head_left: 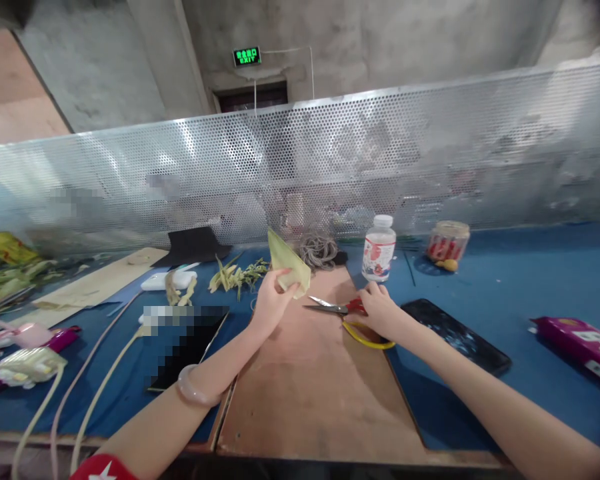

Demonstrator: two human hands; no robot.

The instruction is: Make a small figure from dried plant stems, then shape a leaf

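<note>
My left hand pinches a folded pale green leaf, its pointed tip standing up and to the left. Scissors with red handles are in the grip of my right hand. Their blades are spread apart and point left, just below the leaf without touching it. A yellow loop lies under my right hand; I cannot tell whether it belongs to the scissors. Both hands are over a bare wooden board.
A coil of cord is behind the leaf. Beyond my right hand stand a white-capped bottle and a jar. A dark phone-like slab lies right, near a purple packet. Leaf scraps and cables lie left; a perforated metal screen closes the back.
</note>
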